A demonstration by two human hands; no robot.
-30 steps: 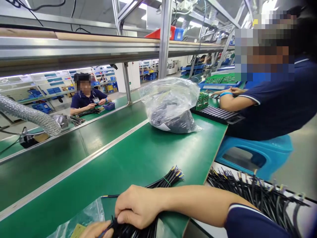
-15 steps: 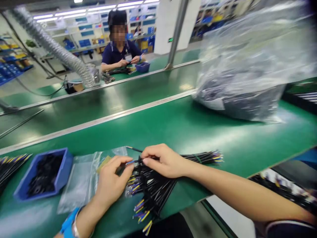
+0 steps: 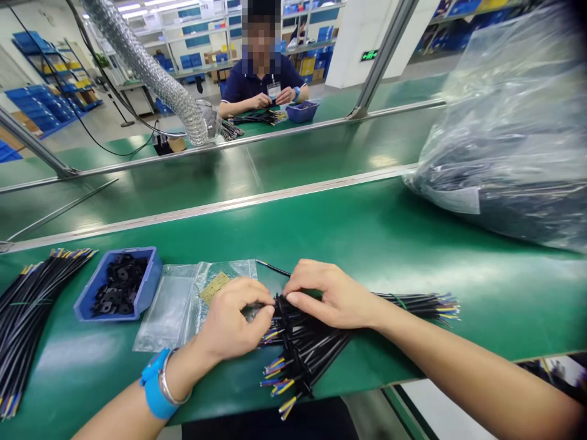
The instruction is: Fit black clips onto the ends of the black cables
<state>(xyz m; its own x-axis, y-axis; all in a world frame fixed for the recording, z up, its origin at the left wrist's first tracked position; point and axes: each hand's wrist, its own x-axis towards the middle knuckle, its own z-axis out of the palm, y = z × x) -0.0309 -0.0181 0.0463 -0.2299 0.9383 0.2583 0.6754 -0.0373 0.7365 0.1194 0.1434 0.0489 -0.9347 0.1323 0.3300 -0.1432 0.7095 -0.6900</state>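
Right hand [image 3: 332,296] curled nearly closed, I'm resting its fingertips at the black fittings [image 3: 300,370]; my left hand [image 3: 238,318] is facing it, likewise curled, and I cannot tell what either is pinching. Black cables [image 3: 325,351] are lying fanned below on the green bench [image 3: 358,232]. A bump could be dragging them over the near edge.

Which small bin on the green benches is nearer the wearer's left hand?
The bin of black parts beside the clear plastic; the other bin sits near the co-worker.
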